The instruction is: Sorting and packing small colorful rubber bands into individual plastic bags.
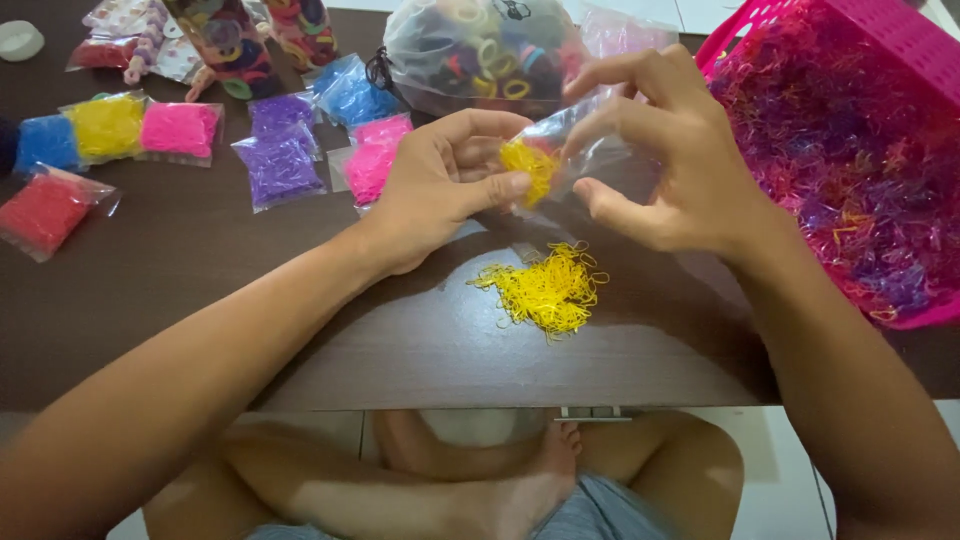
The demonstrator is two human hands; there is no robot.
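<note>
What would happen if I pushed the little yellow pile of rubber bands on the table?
The yellow pile would probably spread apart, not slide as one lump, because it is many loose, thin loops. It looks very light, so strays could fling off. The bands look soft and floppy, unlikely to break.

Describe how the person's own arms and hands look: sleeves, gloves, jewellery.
Both arms are bare up to the picture's edge, with no sleeve in view. The left hand and the right hand wear no gloves; no rings, watch or bracelet show. The fingernails look short and unpainted.
</note>
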